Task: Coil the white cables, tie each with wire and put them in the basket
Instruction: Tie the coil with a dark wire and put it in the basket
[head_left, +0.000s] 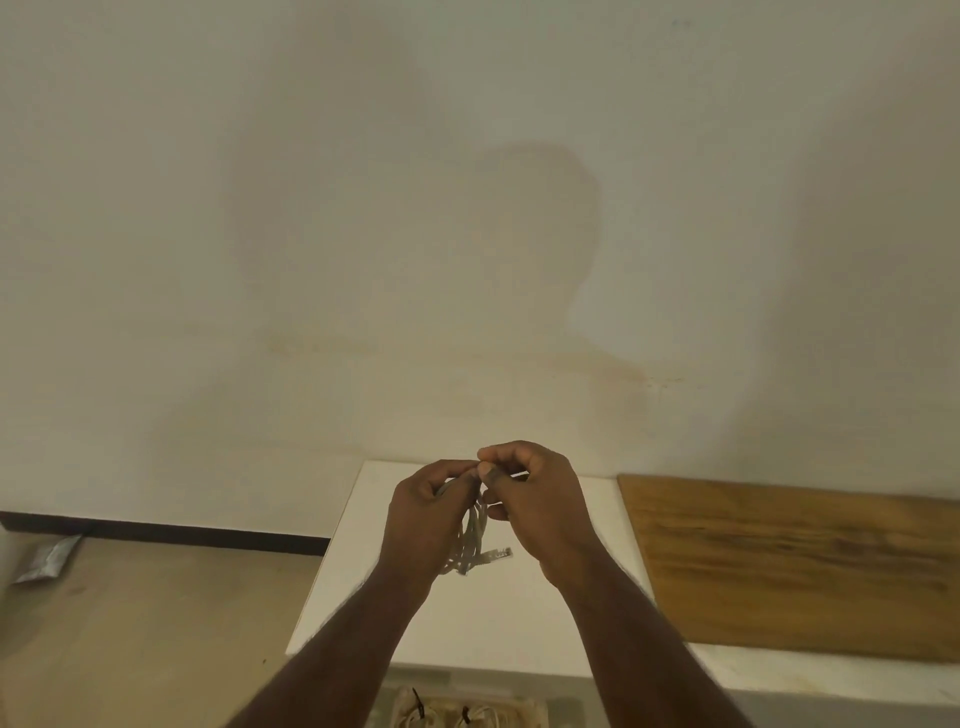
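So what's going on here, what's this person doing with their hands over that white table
A person holds a coiled bundle of white cable up over the white table. The left hand grips the top of the coil while the right hand pinches something thin at the same spot, seemingly the tie wire, though it is too small to make out. Below, at the frame's lower edge, a pale basket already holds tied white cables. A brown wooden board lies to the right.

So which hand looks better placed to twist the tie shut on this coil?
Probably the right hand: its fingertips pinch at the top of the coiled white cable, while the left hand grips the bundle steady.
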